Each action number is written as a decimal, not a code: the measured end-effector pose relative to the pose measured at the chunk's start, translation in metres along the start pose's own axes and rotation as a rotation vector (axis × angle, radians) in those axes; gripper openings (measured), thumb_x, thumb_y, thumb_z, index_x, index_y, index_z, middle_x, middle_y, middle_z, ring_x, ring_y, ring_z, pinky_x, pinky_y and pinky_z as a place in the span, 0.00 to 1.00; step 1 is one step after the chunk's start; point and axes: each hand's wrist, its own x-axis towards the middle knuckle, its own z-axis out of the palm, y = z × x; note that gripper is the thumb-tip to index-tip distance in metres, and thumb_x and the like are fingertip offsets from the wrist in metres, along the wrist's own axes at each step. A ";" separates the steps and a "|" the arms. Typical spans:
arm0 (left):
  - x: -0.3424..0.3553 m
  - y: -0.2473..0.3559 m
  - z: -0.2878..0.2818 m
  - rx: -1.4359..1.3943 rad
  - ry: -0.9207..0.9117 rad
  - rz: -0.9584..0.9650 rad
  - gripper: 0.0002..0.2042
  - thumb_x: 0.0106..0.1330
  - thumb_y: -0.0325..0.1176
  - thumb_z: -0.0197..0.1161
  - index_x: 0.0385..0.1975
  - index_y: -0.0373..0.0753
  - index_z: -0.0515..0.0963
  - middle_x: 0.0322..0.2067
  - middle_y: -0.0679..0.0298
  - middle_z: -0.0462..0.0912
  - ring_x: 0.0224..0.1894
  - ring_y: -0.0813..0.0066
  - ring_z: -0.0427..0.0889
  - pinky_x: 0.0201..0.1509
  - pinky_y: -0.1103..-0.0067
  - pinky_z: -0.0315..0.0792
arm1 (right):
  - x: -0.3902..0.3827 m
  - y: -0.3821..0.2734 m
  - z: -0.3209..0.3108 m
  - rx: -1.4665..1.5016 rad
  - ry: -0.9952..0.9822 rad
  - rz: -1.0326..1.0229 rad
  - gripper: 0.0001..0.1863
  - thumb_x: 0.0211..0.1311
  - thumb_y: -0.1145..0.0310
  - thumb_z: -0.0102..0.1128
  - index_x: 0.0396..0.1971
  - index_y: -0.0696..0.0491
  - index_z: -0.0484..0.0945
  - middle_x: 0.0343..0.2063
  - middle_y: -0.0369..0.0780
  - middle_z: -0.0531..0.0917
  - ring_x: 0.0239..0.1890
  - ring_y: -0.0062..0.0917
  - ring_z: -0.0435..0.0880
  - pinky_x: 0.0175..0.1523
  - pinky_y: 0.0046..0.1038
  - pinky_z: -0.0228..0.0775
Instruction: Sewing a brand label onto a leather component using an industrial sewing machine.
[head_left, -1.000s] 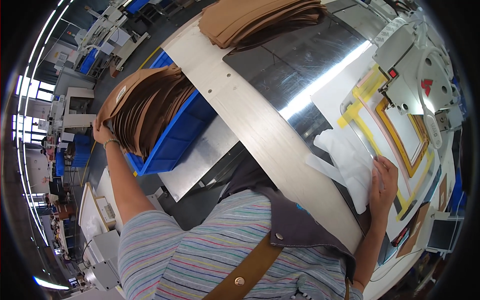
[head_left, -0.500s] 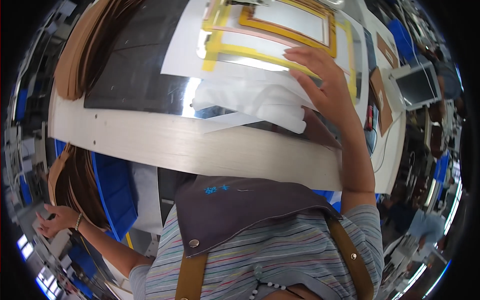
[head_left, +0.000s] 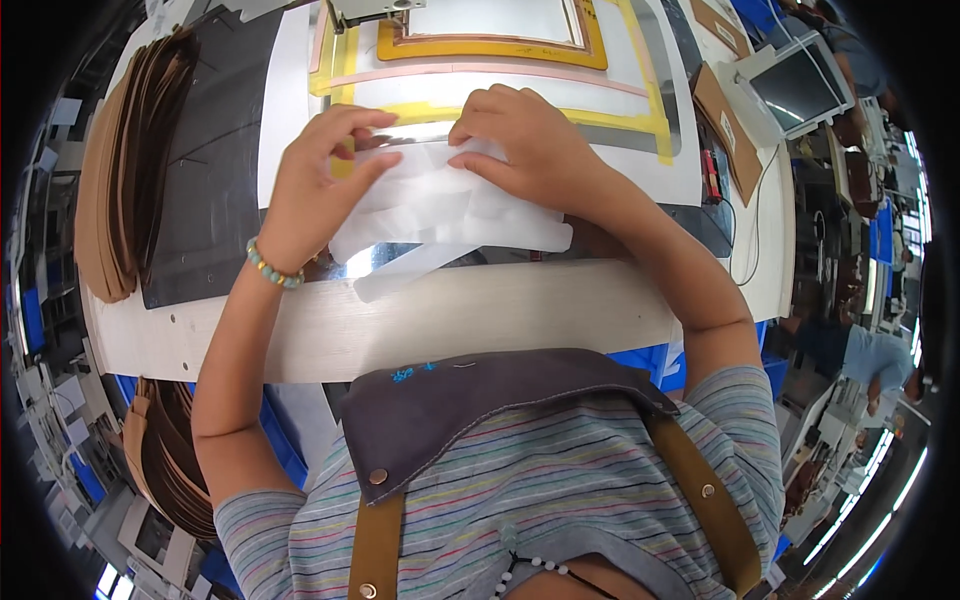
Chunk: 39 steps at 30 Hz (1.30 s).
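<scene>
Both my hands are over a loose pile of translucent white sheets near the front of the worktable. My left hand, with a beaded bracelet at the wrist, is at the pile's left side, thumb and fingers curved and apart. My right hand hovers at the far edge of the sheets, its fingers bent and a small gap between thumb and fingertips. I see nothing held in either hand. Just beyond lies a white board edged with yellow tape, and on it a yellow rectangular frame with a white middle.
A thick stack of brown leather-like pieces stands at the table's left, beside a dark mat. Machine parts overhang the far side. At right are brown boards, a screen and a cable. More brown pieces hang below the table.
My left hand has come up from beside the table to the sheets. My right hand has moved left to them. The view has shifted, and the yellow frame now appears farther left.
</scene>
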 end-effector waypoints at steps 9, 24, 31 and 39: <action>0.041 -0.008 0.009 -0.186 -0.319 -0.292 0.17 0.66 0.29 0.75 0.54 0.38 0.84 0.45 0.64 0.86 0.41 0.81 0.84 0.50 0.80 0.80 | 0.008 0.005 -0.042 0.401 0.009 0.295 0.11 0.66 0.63 0.71 0.39 0.56 0.86 0.31 0.38 0.87 0.36 0.23 0.82 0.45 0.26 0.72; 0.069 0.013 0.032 -0.572 -0.138 -0.373 0.16 0.72 0.27 0.69 0.57 0.36 0.81 0.38 0.71 0.85 0.37 0.89 0.81 0.41 0.89 0.71 | 0.006 0.042 -0.064 0.145 0.027 0.247 0.17 0.69 0.58 0.69 0.47 0.55 0.87 0.45 0.40 0.88 0.45 0.25 0.84 0.52 0.29 0.75; 0.071 0.013 0.034 -0.487 -0.074 -0.260 0.15 0.72 0.27 0.68 0.56 0.35 0.81 0.38 0.70 0.86 0.38 0.88 0.81 0.42 0.88 0.72 | 0.035 0.039 -0.053 0.433 -0.095 0.266 0.16 0.70 0.59 0.67 0.45 0.57 0.88 0.36 0.37 0.89 0.39 0.21 0.85 0.49 0.26 0.76; 0.068 -0.017 -0.001 0.334 0.142 0.208 0.07 0.71 0.27 0.68 0.45 0.34 0.86 0.41 0.63 0.89 0.42 0.73 0.87 0.47 0.82 0.77 | 0.062 0.106 -0.123 0.613 0.037 0.480 0.13 0.67 0.70 0.62 0.46 0.58 0.88 0.36 0.37 0.92 0.40 0.21 0.89 0.51 0.22 0.78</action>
